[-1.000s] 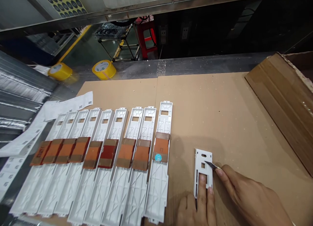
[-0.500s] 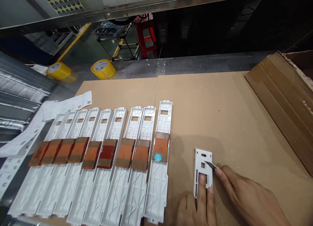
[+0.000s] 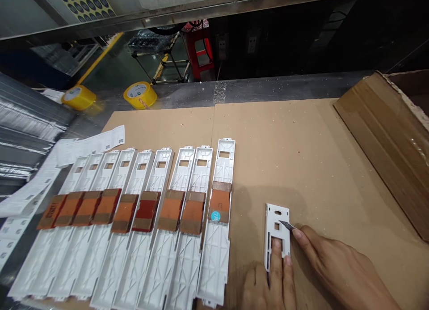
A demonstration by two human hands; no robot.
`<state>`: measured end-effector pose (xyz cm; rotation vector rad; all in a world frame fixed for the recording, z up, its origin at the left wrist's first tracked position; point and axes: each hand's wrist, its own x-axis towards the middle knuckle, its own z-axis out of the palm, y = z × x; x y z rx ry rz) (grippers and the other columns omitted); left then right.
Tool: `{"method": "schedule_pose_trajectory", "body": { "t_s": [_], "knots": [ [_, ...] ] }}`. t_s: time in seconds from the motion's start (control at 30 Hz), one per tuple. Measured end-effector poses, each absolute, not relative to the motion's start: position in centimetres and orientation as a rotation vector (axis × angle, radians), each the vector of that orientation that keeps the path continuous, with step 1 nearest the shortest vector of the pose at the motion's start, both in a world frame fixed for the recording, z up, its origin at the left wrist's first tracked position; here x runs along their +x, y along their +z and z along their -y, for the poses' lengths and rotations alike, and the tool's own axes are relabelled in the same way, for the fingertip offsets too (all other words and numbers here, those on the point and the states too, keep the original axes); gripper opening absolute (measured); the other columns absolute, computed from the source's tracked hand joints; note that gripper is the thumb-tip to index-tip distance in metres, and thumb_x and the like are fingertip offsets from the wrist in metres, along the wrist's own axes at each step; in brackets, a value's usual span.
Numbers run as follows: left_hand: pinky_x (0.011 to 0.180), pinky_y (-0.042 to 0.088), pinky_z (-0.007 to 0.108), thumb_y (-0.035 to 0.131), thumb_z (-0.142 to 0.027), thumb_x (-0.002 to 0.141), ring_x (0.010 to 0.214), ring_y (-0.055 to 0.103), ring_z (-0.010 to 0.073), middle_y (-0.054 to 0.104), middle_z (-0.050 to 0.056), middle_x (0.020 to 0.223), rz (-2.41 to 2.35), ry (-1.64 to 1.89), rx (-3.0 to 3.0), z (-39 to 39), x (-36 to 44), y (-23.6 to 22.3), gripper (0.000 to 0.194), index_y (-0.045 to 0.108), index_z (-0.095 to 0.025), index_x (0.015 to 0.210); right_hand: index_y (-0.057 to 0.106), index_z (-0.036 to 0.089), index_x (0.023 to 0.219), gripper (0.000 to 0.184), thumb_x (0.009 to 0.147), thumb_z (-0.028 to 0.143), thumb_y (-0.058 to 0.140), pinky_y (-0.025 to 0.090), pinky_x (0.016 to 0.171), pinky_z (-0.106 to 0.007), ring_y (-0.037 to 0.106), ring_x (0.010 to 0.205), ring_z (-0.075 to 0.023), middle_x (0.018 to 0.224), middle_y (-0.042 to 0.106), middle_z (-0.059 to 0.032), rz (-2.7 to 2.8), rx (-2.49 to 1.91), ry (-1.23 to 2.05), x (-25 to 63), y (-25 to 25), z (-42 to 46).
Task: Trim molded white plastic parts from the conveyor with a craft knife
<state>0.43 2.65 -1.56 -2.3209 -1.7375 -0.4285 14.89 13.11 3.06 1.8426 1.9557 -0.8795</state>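
While the left hand (image 3: 268, 294) presses the small white plate (image 3: 271, 221), the pointed blade (image 3: 286, 224) crosses its right edge

As we look down at the brown work surface (image 3: 301, 167), we find the plate lying flat to the right of the row of white trays (image 3: 213, 261), with its long axis running nearly straight away from us, roughly in line with the nearest tray. The relation that matters to us is the crossing: the blade slants up and to the left from the right hand (image 3: 338, 258), across that long axis, and its tip is over the plate just beside the small square hole. Whether the tip touches the plastic, we cannot tell.

The right hand pinches the blade's handle between thumb and finger, the thumb tip just beside the plate's edge; its other fingers are mostly hidden from us. The left hand is the nearer of the two, set right on the plate: one fingertip rests at the larger opening, another at the lower right corner. We see no thumb there, so we cannot say whether this hand also grips from below. Well apart, at the far right, stands a cardboard box (image 3: 375, 135).
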Motion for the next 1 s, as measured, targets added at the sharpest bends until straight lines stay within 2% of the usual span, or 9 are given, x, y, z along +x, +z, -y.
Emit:
{"method": "schedule_pose_trajectory", "body": {
  "t_s": [0.17, 0.33, 0.43, 0.63, 0.77, 0.9, 1.0],
  "knots": [
    [0.053, 0.037, 0.034, 0.071, -0.024, 0.062, 0.062, 0.051, 0.017, 0.054, 0.012, 0.138, 1.732, -0.447, -2.318, -2.6, 0.5, -1.7, 0.046, 0.071, -0.02, 0.108, 0.065, 0.032, 0.096, 0.058, 0.089, 0.059, 0.014, 0.049, 0.058, -0.039, 0.07, 0.07, -0.0289, 0.071, 0.071, -0.0027, -1.982, 1.824, -0.847, 15.1, 2.9, -13.2],
    [0.053, 0.038, 0.034, 0.07, -0.024, 0.063, 0.064, 0.054, 0.0183, 0.055, 0.015, 0.136, 1.738, -0.415, -2.353, -2.7, 0.4, -1.2, 0.048, 0.069, -0.018, 0.111, 0.066, 0.033, 0.103, 0.061, 0.089, 0.06, 0.013, 0.05, 0.066, -0.042, 0.07, 0.081, -0.0294, 0.084, 0.073, -0.0037, -1.954, 1.806, -0.87, 14.9, 3.1, -13.5],
    [0.055, 0.04, 0.035, 0.071, -0.023, 0.063, 0.065, 0.054, 0.0184, 0.053, 0.015, 0.138, 1.722, -0.401, -2.362, -2.7, 0.3, -1.0, 0.049, 0.069, -0.018, 0.112, 0.066, 0.032, 0.102, 0.063, 0.089, 0.062, 0.012, 0.05, 0.067, -0.043, 0.07, 0.08, -0.0296, 0.082, 0.073, -0.004, -1.93, 1.798, -0.885, 14.9, 3.0, -13.7],
    [0.054, 0.039, 0.036, 0.067, -0.025, 0.064, 0.069, 0.054, 0.0207, 0.055, 0.013, 0.137, 1.773, -0.44, -2.385, -2.7, 0.3, -0.8, 0.05, 0.068, -0.016, 0.114, 0.067, 0.032, 0.102, 0.063, 0.089, 0.067, 0.016, 0.052, 0.074, -0.042, 0.069, 0.087, -0.0276, 0.096, 0.074, -0.0035, -1.998, 1.875, -1.088, 16.1, 1.9, -13.7],
    [0.053, 0.039, 0.035, 0.071, -0.029, 0.063, 0.067, 0.053, 0.0196, 0.052, 0.012, 0.141, 1.796, -0.404, -2.382, -2.7, 0.4, -0.7, 0.053, 0.068, -0.018, 0.115, 0.066, 0.033, 0.101, 0.057, 0.09, 0.067, 0.022, 0.052, 0.078, -0.039, 0.069, 0.089, -0.0256, 0.097, 0.073, -0.0011, -1.997, 1.902, -1.255, 16.9, 1.4, -13.6],
    [0.054, 0.04, 0.036, 0.075, -0.036, 0.062, 0.07, 0.055, 0.0213, 0.046, 0.014, 0.146, 1.782, -0.376, -2.399, -2.6, 0.3, -0.7, 0.06, 0.067, -0.017, 0.118, 0.064, 0.03, 0.092, 0.055, 0.092, 0.067, 0.024, 0.051, 0.072, -0.034, 0.068, 0.081, -0.0236, 0.085, 0.072, -0.0017, -2.059, 1.947, -1.325, 17.1, 1.5, -13.5],
    [0.056, 0.043, 0.036, 0.075, -0.038, 0.063, 0.072, 0.056, 0.0223, 0.046, 0.015, 0.145, 1.797, -0.351, -2.405, -2.4, 0.4, -0.7, 0.063, 0.065, -0.016, 0.121, 0.06, 0.029, 0.091, 0.052, 0.093, 0.065, 0.023, 0.05, 0.062, -0.031, 0.067, 0.073, -0.0219, 0.08, 0.07, -0.0011, -2.092, 2.055, -1.23, 17.4, 1.8, -13.1]
  ]
}}
